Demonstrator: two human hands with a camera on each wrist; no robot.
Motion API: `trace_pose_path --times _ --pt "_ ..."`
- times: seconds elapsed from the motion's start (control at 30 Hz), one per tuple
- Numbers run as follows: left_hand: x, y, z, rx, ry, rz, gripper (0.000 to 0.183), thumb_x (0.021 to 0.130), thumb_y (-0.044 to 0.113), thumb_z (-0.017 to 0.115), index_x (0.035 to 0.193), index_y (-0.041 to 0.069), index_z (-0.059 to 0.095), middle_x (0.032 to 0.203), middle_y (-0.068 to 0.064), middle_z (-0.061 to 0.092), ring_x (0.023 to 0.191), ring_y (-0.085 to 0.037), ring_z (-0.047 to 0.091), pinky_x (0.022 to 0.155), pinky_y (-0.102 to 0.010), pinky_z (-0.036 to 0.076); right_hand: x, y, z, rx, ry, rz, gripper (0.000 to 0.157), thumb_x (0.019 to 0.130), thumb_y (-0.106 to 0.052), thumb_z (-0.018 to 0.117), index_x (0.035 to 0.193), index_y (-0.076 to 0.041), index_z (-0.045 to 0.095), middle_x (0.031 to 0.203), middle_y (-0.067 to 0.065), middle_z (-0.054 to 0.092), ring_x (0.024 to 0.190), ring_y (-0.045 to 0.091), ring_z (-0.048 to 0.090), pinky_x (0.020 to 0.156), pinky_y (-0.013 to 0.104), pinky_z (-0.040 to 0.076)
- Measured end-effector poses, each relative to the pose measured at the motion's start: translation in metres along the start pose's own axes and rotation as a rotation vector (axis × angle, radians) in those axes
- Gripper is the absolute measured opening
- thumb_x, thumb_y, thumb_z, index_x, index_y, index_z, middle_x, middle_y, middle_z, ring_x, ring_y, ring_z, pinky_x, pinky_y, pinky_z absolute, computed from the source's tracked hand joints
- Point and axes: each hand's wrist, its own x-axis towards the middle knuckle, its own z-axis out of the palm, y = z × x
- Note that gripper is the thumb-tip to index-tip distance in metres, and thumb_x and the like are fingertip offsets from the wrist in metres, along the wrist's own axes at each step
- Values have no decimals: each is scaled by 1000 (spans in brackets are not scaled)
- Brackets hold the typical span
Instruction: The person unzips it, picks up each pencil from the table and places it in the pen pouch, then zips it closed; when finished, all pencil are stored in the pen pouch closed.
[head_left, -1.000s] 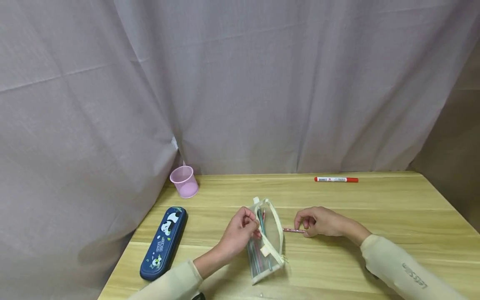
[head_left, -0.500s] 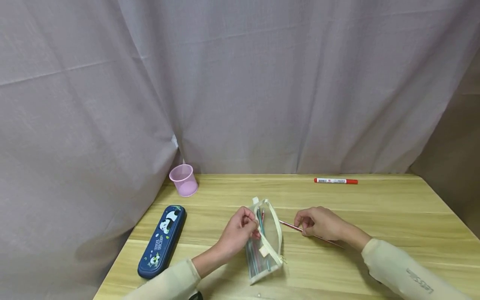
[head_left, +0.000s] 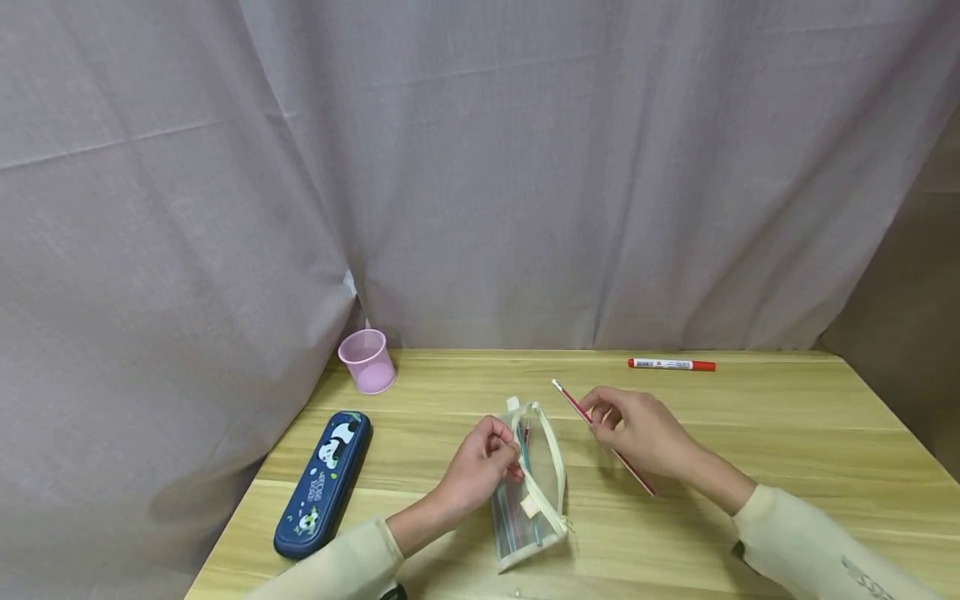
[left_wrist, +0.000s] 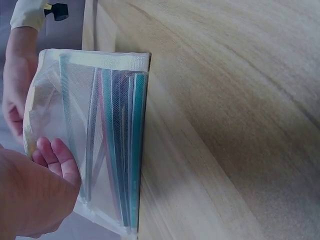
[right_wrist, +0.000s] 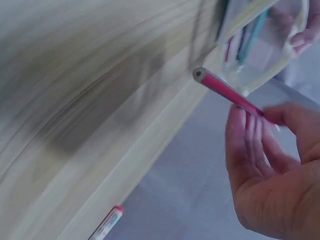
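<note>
A red pencil (head_left: 634, 474) with a white eraser end slants across my right hand (head_left: 645, 429), pinched between thumb and fingers above the table. In the right wrist view the pencil (right_wrist: 225, 91) points its flat end toward the camera. My left hand (head_left: 480, 467) grips the near edge of the opening of a see-through mesh pencil pouch (head_left: 517, 525) with cream zipper trim. The pouch's mouth gapes toward the right hand. Through the mesh in the left wrist view show several pencils (left_wrist: 107, 125), teal, dark and pinkish, inside the pouch.
A navy pencil case (head_left: 318, 492) with panda pictures lies at the left of the wooden table (head_left: 787, 433). Behind it stands a pink cup (head_left: 369, 367). A red and white marker (head_left: 671, 364) lies near the back edge, before a grey curtain (head_left: 480, 183).
My right hand has lifted the pencil off the table and turned it to a steeper slant, eraser end up and away. The left hand and pouch stay nearly still.
</note>
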Motion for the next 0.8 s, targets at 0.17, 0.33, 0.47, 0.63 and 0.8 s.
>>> trace_pose_path --times 0.17,0.33,0.47,0.63,0.8 --pt "0 0 -1 8 6 -3 12 100 1 55 111 -1 51 89 -3 58 79 -15 66 80 -28 64 2 -19 4 294 124 58 23 93 -1 69 115 -6 66 98 11 71 84 5 66 65 31 64" --pt "0 -1 0 12 6 -4 11 99 0 55 110 1 51 88 -3 58 79 -15 67 80 -30 65 0 -31 13 563 213 93 25 97 4 64 120 3 54 104 12 66 89 9 69 68 41 68" --pt "2 -3 2 18 13 -7 11 99 0 55 110 0 51 88 -3 59 78 -14 67 79 -29 65 0 -35 24 740 206 122 26 101 4 61 123 8 47 103 1 69 91 14 75 74 41 69" --pt "3 -4 5 15 16 -16 12 98 -1 55 110 0 51 87 -3 58 77 -15 66 78 -29 65 -6 -39 38 837 108 190 31 101 1 63 124 10 45 103 6 69 91 17 77 76 45 68" --pt "4 -3 6 17 19 -12 12 100 0 56 111 0 52 88 -3 58 77 -15 67 80 -31 65 -13 -46 46 847 30 261 35 97 -1 68 123 9 46 106 14 65 91 18 76 74 49 68"
